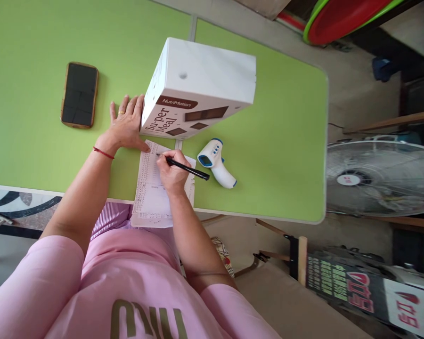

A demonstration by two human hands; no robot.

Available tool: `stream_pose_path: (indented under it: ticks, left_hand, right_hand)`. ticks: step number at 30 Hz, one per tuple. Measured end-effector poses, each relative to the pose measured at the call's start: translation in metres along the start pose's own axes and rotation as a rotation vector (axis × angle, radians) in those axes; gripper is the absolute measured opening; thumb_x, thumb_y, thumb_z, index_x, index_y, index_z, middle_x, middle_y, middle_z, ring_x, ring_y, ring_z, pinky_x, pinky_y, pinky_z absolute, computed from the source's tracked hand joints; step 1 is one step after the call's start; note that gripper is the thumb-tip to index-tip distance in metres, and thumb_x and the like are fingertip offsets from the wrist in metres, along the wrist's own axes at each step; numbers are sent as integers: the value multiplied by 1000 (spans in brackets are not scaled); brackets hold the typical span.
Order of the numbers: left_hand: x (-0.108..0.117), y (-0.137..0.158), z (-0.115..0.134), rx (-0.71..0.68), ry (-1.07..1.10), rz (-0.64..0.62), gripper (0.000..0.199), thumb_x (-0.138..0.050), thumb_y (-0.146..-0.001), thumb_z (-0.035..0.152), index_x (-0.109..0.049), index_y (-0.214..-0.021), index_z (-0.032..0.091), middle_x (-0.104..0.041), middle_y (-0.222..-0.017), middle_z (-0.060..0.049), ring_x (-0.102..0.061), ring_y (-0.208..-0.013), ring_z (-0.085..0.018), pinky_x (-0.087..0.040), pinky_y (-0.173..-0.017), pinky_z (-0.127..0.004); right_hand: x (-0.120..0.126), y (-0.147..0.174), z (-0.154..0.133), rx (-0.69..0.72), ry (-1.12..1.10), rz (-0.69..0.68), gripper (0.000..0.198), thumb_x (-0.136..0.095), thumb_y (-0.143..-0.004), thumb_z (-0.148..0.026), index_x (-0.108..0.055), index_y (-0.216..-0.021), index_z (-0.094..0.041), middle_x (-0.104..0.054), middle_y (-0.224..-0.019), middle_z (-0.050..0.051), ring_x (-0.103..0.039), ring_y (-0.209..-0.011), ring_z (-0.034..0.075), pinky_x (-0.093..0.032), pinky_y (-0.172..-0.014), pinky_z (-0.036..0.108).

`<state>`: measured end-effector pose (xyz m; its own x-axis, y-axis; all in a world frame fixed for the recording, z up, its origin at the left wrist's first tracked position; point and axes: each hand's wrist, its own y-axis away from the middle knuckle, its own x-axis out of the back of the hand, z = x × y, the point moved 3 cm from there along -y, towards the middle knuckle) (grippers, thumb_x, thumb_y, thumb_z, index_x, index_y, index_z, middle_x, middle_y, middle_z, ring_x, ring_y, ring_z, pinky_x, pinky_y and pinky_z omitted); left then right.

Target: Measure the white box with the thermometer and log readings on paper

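Note:
A black pen (189, 168) is gripped in my right hand (174, 175), which rests on a sheet of paper (151, 200) covered with handwriting. The sheet lies at the table's near edge and hangs a little over it. My left hand (127, 123) lies flat with fingers spread, its thumb at the paper's top corner and its fingers against the side of a white "Super Meal" box (208, 70). Just right of my right hand lies a white and blue infrared thermometer (217, 162). The pen's tip is partly hidden by my fingers.
The green table (279, 155) has a raised pale rim. A phone (79, 95) in a brown case lies at the left. Off the right end stands a large fan (378, 179). A red and green round basin (346, 21) sits at the upper right.

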<state>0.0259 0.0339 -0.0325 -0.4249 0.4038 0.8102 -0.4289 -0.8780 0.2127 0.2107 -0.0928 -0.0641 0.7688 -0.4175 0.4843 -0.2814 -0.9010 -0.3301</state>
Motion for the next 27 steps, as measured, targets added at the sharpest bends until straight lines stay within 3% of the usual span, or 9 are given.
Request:
stream_pose_path:
  ticks: [4,12,17,22,27]
  left_hand:
    - [-1,-1,-2,-14,4,14,166,-103,-60,72,-18,-193,21,-16,-201,-23,-3,-186,-59,6,-149,-76]
    - [-1,-2,-3,-16,11,8,164,-101,-62,74,-17,-193,21,-16,-201,-22,-3,-186,-58,7,-149,-75]
    - [-1,-1,-2,-8,11,6,166,-103,-61,72,-17,-193,20,-15,-201,-24,-1,-185,-60,8,-148,-77]
    - [-2,-1,-3,-22,18,21,164,-102,-61,76,-20,-193,23,-16,-201,-22,-4,-186,-59,6,-149,-75]
    - [-3,-2,-4,-13,9,19,166,-103,-61,76,-17,-193,23,-16,-201,-22,-2,-186,-59,7,-149,-75]
  right_hand:
    - [0,-1,1,-38,7,-58,18,-71,-92,-32,-59,-80,-29,-68,-68,-5,-63,-63,18,-54,-64,31]
    - [1,-1,1,25,22,-3,16,-67,-93,-32,-60,-79,-29,-66,-66,-5,-62,-61,17,-56,-63,30]
    - [1,-1,1,35,-61,-14,17,-67,-95,-37,-62,-82,-28,-68,-68,-4,-63,-61,17,-57,-64,31]
    - [0,-1,2,-27,-14,-70,16,-71,-94,-32,-62,-81,-28,-68,-68,-5,-63,-63,17,-56,-66,31]
    - [-1,-1,4,-1,0,-76,15,-70,-96,-31,-63,-82,-28,-67,-69,-4,-63,-65,18,-56,-66,31]
